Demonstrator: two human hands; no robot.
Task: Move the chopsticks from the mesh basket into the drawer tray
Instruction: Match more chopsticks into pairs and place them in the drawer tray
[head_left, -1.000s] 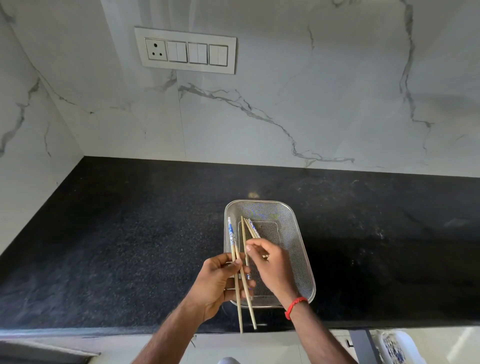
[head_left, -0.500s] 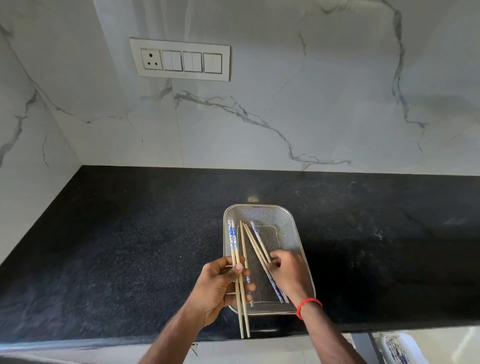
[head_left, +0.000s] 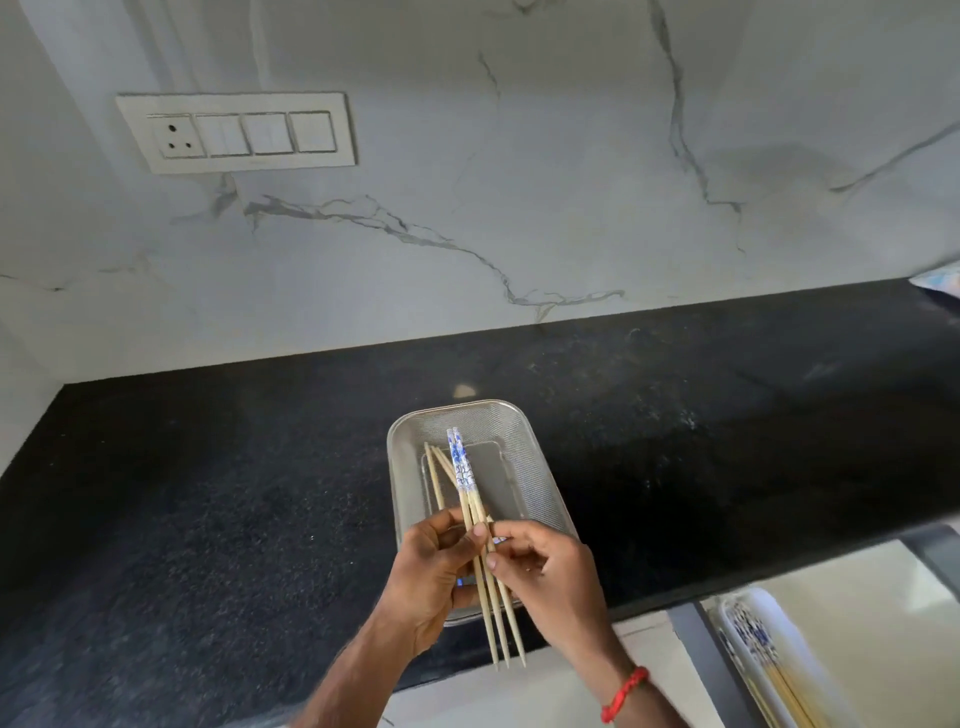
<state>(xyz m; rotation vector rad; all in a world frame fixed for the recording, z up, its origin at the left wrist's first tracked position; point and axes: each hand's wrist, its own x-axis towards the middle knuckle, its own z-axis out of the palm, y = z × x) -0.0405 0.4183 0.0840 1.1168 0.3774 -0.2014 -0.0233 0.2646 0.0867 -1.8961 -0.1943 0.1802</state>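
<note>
**Chopsticks: bundle held over basket**

Chopsticks (head_left: 470, 512), pale wood, two with blue-and-white patterned ends, were held just above the mesh basket (head_left: 537, 452), thin tips pointing toward the person. The left hand (head_left: 434, 579) gripped the bundle, fingers (head_left: 475, 536) curled round the shafts. The right hand (head_left: 548, 577) pinched a stick between thumb and forefinger. The basket stood on the black tabletop (head_left: 208, 493) near its front edge. The drawer tray (head_left: 727, 616), lower right, held more chopsticks. A red cord (head_left: 626, 693) circled the right wrist.
</note>
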